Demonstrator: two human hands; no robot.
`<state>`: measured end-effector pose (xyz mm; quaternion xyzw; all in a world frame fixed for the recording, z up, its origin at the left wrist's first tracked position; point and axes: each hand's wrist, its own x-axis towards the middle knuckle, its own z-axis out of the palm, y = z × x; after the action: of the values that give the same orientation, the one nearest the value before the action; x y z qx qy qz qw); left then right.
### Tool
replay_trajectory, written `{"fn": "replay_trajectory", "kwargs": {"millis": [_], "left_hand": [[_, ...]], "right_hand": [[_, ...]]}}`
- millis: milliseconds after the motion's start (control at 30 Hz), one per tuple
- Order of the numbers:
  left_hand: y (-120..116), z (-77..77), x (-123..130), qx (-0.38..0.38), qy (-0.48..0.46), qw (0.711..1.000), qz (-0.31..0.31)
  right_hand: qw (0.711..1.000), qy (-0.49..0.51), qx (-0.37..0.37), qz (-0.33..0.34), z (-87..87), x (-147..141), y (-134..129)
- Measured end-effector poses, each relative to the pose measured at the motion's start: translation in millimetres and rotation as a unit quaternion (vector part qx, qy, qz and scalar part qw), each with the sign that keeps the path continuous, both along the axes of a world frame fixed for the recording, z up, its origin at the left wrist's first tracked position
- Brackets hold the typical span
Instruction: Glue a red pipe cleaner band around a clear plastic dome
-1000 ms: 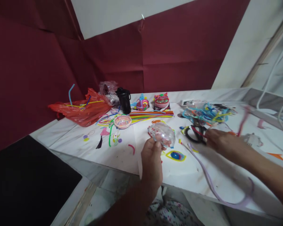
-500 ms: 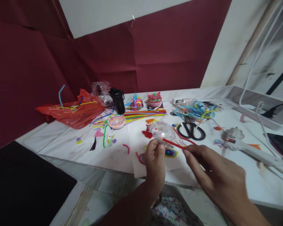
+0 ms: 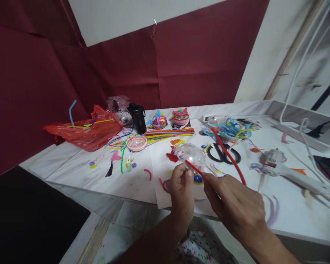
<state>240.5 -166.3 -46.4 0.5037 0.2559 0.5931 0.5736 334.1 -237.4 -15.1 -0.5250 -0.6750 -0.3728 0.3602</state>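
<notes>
Between thumb and fingers, my left hand (image 3: 182,190) grips the near edge of a clear plastic dome (image 3: 192,154). My right hand (image 3: 233,205) pinches a red pipe cleaner (image 3: 228,156), whose short end lies against the dome's edge by my left thumb. The rest of the pipe cleaner arcs up and back over my right hand, in front of black-handled scissors (image 3: 222,153). White paper (image 3: 161,165) lies beneath, with red scraps (image 3: 172,156) beside the dome and a blue and yellow piece (image 3: 198,178) behind my fingers.
A glue gun (image 3: 294,174) with a cable lies at the right. Behind are tangled pipe cleaners (image 3: 231,129), two decorated pieces (image 3: 180,117), a bundle of colored pipe cleaners (image 3: 169,135) and a black bottle (image 3: 137,118). At left are a wrapped bowl (image 3: 136,143) and a red bag (image 3: 93,134).
My right hand has moved left, closer to my left hand. The red pipe cleaner's free length now rises above and behind my right hand. A purple strip shows at the right.
</notes>
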Motion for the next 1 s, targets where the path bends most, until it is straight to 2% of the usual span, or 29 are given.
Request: {"fn": "replay_trajectory", "kwargs": {"millis": [233, 367, 600, 1000], "left_hand": [[0, 0.9, -1, -0.016, -0.024, 1.0, -0.007], [-1, 4.5, -1, -0.031, -0.033, 0.999, -0.014], [-5, 12.0, 0, -0.074, -0.052, 0.996, -0.019], [-6, 11.1, -2, -0.071, -0.036, 0.997, -0.016]], "right_hand": [[0.998, -0.014, -0.046, 0.033, 0.6, -2, 0], [0.998, -0.018, -0.046, 0.047, 2.0, -4, 0], [0.995, -0.042, -0.084, 0.026, 11.5, -7, 0], [0.993, -0.056, -0.103, 0.008, 15.8, -11, -2]]}}
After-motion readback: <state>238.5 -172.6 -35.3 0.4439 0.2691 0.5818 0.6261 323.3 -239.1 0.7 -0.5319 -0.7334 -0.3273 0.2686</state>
